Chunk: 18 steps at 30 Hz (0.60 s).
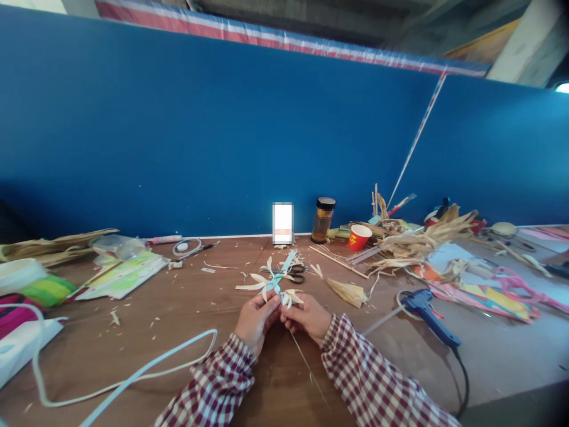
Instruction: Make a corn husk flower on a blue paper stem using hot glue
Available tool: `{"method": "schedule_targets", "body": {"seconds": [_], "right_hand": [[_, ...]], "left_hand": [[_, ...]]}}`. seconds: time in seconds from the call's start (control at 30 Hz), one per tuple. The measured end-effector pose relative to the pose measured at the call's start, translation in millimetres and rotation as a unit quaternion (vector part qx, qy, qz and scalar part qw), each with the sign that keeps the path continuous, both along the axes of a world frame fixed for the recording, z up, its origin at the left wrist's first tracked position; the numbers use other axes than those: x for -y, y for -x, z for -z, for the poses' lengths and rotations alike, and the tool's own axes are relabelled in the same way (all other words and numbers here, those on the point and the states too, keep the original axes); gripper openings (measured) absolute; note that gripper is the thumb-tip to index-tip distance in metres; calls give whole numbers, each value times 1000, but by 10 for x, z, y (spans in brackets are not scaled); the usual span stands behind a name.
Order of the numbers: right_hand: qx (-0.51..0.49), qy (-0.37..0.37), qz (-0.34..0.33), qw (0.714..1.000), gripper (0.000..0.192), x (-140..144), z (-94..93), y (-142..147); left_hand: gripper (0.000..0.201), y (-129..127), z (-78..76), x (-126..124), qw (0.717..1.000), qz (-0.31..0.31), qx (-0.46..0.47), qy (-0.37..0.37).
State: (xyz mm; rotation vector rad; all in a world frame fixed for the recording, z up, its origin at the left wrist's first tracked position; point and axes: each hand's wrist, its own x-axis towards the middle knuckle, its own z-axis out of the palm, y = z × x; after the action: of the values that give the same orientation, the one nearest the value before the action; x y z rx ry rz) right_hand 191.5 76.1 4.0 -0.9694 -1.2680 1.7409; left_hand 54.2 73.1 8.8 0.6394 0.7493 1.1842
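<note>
Left hand (254,319) and right hand (306,315) both pinched on a husk flower (274,286), scissors (294,273) just beyond.

a matt brown wooden worktop (186,308) is carrying dry, papery husk strips (422,240), and a blue plastic glue gun (429,314) is looking smooth.

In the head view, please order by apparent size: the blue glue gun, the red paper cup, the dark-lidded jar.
1. blue glue gun, clearly largest, though it lies nearer the camera.
2. dark-lidded jar.
3. red paper cup, close to the jar; this order is unsure.
</note>
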Motion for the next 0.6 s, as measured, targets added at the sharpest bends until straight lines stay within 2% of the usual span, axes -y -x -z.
{"method": "schedule_targets", "body": {"seconds": [0.13, 0.3, 0.6], "right_hand": [[2, -8, -3, 1000, 38, 1, -3, 1], [8, -27, -15, 999, 37, 0, 2, -5], [-7, -19, -7, 1000, 38, 13, 33, 18]], "left_hand": [[25, 21, 7, -15, 1000, 6, 6, 20], [21, 14, -25, 5, 999, 44, 26, 0], [24, -12, -14, 24, 999, 41, 28, -6]]}}
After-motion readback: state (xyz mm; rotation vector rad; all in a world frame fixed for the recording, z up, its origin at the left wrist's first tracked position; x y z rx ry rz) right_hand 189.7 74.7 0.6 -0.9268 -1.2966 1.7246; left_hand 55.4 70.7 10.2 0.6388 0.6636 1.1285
